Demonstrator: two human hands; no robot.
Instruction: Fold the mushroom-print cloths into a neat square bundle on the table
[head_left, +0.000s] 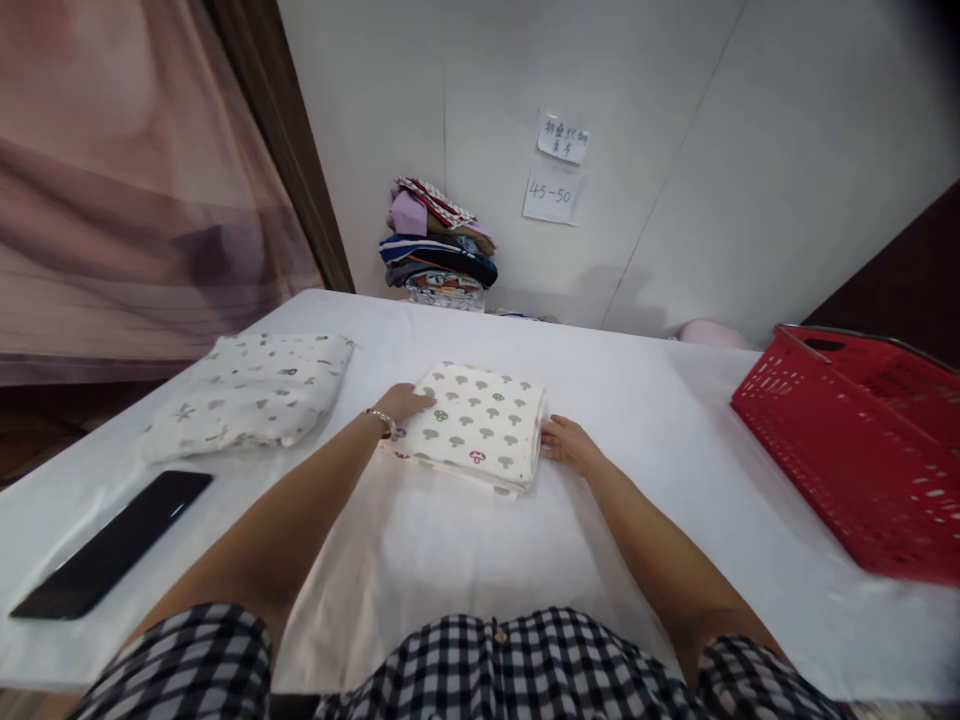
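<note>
A folded white cloth (474, 422) printed with grey, green and red mushrooms is being held at its left edge by the left hand (403, 402), thumb on top, near the middle of a smooth white table (637, 400). Its right side is being touched by the right hand (573, 443), fingers loosely extended.

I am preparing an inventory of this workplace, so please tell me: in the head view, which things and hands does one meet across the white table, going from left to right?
Black slab, leaf-print cloth, left hand, mushroom cloth, right hand, red basket.
</note>
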